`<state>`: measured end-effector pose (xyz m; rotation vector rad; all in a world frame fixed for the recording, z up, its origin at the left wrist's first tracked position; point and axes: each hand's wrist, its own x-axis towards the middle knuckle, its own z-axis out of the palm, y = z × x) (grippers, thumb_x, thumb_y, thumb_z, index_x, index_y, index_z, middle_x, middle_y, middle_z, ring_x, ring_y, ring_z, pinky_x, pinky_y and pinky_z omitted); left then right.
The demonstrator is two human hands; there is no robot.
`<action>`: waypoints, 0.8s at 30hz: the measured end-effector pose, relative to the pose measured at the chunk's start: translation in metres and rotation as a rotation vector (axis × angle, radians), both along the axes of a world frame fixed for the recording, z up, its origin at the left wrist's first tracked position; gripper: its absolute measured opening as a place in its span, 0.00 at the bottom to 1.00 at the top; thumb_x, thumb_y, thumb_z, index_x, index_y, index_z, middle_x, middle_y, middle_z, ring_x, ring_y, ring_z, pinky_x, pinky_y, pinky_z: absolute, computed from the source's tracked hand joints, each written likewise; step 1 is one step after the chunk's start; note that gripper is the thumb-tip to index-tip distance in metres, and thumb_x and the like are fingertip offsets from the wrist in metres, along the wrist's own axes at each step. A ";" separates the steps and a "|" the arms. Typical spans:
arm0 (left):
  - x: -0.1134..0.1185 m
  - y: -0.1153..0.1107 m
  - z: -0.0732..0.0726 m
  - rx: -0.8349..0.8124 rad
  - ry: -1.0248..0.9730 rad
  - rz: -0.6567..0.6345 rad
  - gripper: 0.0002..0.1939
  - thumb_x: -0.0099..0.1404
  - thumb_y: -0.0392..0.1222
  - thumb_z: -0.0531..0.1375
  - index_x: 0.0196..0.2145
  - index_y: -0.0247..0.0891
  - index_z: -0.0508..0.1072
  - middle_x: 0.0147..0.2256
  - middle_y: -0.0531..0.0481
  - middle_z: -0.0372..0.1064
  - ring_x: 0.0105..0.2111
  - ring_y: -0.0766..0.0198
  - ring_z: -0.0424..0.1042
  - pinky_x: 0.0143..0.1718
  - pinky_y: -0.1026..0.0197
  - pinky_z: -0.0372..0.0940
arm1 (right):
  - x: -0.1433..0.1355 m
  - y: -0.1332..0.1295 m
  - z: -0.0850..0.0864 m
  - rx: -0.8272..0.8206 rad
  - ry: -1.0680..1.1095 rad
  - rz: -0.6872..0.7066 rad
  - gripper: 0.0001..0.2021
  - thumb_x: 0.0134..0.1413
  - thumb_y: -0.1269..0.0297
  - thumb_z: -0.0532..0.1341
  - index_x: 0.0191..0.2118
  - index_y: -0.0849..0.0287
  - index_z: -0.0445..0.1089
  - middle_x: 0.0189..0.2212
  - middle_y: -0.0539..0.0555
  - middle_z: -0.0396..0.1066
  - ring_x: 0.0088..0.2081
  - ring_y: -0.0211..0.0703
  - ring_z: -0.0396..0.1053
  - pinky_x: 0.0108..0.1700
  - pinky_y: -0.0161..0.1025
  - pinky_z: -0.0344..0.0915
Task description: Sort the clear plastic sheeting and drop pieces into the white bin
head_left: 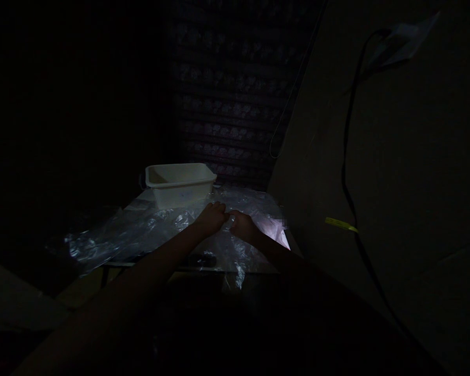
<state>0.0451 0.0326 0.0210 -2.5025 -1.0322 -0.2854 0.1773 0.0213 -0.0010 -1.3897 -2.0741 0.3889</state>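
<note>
Both my hands meet over the middle of a table covered with crumpled clear plastic sheeting (141, 230). My left hand (212, 218) has its fingers curled, palm down, on the plastic. Close beside it, my right hand (243, 225) is closed, with thumb and fingers pressed together towards the left hand. The plastic seems to run between the two hands and hangs over the table's front edge below them. Dim light hides exactly how each finger grips it. Just behind my left hand stands a white plastic tub (182, 187).
A lit screen-like surface (274, 230) glows under the plastic at the table's right. On the right wall hangs a black cable (347, 172) with a yellow tag (339, 224). A dark patterned curtain (231, 109) hangs behind the table. A dark object (202, 260) lies near the front edge.
</note>
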 end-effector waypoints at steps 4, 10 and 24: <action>0.000 0.001 -0.001 0.013 -0.020 0.010 0.11 0.55 0.38 0.46 0.28 0.37 0.67 0.29 0.45 0.59 0.33 0.59 0.56 0.29 0.59 0.49 | 0.002 -0.001 0.002 -0.012 -0.008 0.023 0.20 0.28 0.78 0.52 0.35 0.63 0.61 0.19 0.48 0.62 0.22 0.32 0.59 0.25 0.30 0.57; -0.001 0.001 0.001 -0.027 -0.019 0.025 0.10 0.54 0.37 0.46 0.27 0.36 0.67 0.29 0.45 0.59 0.32 0.60 0.56 0.28 0.60 0.49 | 0.002 -0.005 0.006 -0.049 -0.087 -0.060 0.07 0.31 0.69 0.55 0.24 0.63 0.65 0.19 0.51 0.65 0.23 0.34 0.61 0.25 0.30 0.56; -0.001 0.002 -0.002 0.008 -0.025 0.013 0.10 0.54 0.37 0.46 0.26 0.35 0.67 0.28 0.45 0.59 0.31 0.60 0.56 0.26 0.60 0.50 | 0.007 -0.004 0.010 -0.013 -0.211 -0.032 0.06 0.31 0.72 0.52 0.20 0.64 0.66 0.21 0.52 0.67 0.24 0.34 0.62 0.27 0.28 0.56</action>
